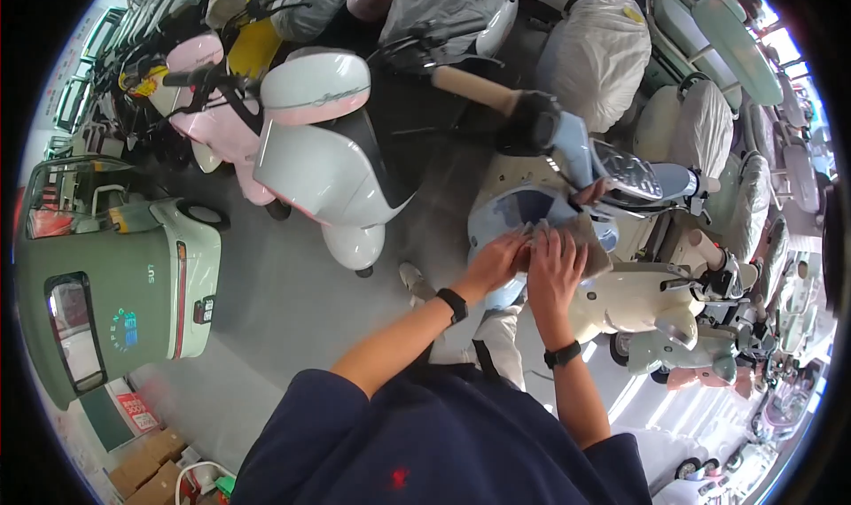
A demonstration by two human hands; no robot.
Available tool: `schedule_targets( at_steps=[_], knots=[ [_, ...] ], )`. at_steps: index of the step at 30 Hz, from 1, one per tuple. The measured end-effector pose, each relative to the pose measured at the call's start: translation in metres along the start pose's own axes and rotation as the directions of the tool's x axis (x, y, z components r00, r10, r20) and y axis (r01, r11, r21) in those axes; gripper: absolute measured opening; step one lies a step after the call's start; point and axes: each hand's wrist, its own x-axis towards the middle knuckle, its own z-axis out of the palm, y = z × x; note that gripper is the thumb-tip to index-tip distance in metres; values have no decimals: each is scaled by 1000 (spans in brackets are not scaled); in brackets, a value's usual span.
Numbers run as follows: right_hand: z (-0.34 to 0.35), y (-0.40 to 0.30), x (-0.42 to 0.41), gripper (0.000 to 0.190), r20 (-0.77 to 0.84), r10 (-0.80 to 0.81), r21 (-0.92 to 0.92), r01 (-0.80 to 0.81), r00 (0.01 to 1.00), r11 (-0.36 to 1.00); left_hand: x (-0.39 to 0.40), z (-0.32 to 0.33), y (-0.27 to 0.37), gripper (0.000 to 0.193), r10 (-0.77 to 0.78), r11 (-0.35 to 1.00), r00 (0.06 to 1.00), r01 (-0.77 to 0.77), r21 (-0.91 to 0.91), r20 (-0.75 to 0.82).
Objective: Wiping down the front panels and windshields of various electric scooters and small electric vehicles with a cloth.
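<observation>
Both of my hands are close together over the front of a light blue scooter (495,222). A crumpled brownish cloth (588,246) lies under them. The fingers of my left hand (498,262) are bent at its left edge, partly hidden. My right hand (557,259) presses on it with the fingers spread forward. Just beyond my hands are the scooter's handlebar with a tan grip (475,88) and its clear-covered display (625,166). Each wrist wears a black band.
A white and pink scooter (326,166) stands left of centre. Further left is a green enclosed vehicle (120,292). A cream scooter (625,299) stands close on the right. Plastic-covered seats (598,60) fill the far side. Cardboard boxes (149,462) lie at lower left.
</observation>
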Motion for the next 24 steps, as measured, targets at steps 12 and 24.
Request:
schedule_targets(
  at_steps=[12, 24],
  knots=[
    [11, -244, 64, 41, 49, -179, 657, 104, 983, 746, -78, -274, -23, 46, 82, 822, 982, 31, 568, -172],
    [45, -363, 150, 69, -23, -438, 561, 374, 899, 739, -54, -440, -109, 67, -111, 676, 975, 217, 704, -194]
  ],
)
